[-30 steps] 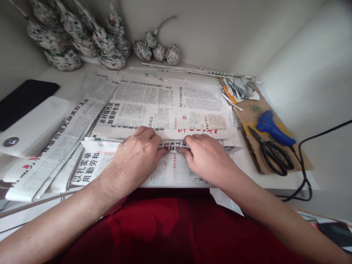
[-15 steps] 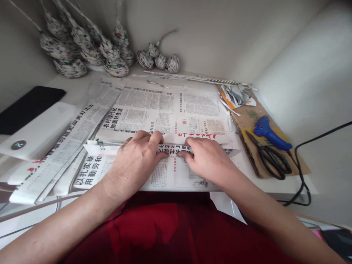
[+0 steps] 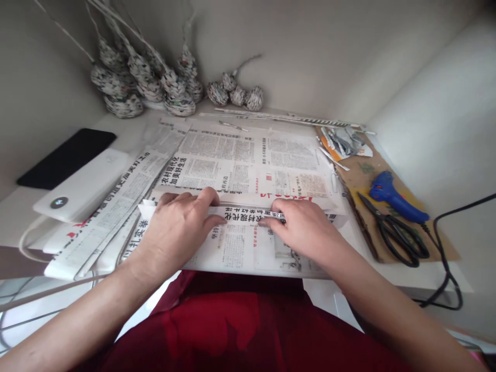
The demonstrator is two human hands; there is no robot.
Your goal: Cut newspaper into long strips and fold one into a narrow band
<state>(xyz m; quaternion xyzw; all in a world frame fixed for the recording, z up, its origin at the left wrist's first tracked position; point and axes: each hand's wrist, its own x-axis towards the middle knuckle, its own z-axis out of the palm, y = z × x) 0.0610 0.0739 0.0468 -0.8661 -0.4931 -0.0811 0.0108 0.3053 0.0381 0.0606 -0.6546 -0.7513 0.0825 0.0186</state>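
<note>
A newspaper sheet [image 3: 248, 215] is folded into a long strip across the front of the table. My left hand [image 3: 184, 219] grips the strip left of its middle, thumb in front and fingers curled behind. On the right part of the same strip, my right hand [image 3: 298, 217] pinches it between thumb and fingers. A gap of printed paper shows between the two hands. Beneath and behind the strip lie flat newspaper sheets [image 3: 217, 155] with black and red print.
Woven paper gourds [image 3: 180, 98] stand at the back left, smaller woven balls [image 3: 254, 98] beside them. Thin paper rods [image 3: 287, 118] lie along the wall. Rightward, scissors [image 3: 395, 232] and a blue glue gun [image 3: 397, 196] rest on cardboard [image 3: 372, 240]. A white power bank [image 3: 83, 186] and black phone [image 3: 65, 155] lie left.
The view has shifted, so the table's contents appear farther right. My left hand sits farther left along the strip, and more of the printed fold shows between my hands.
</note>
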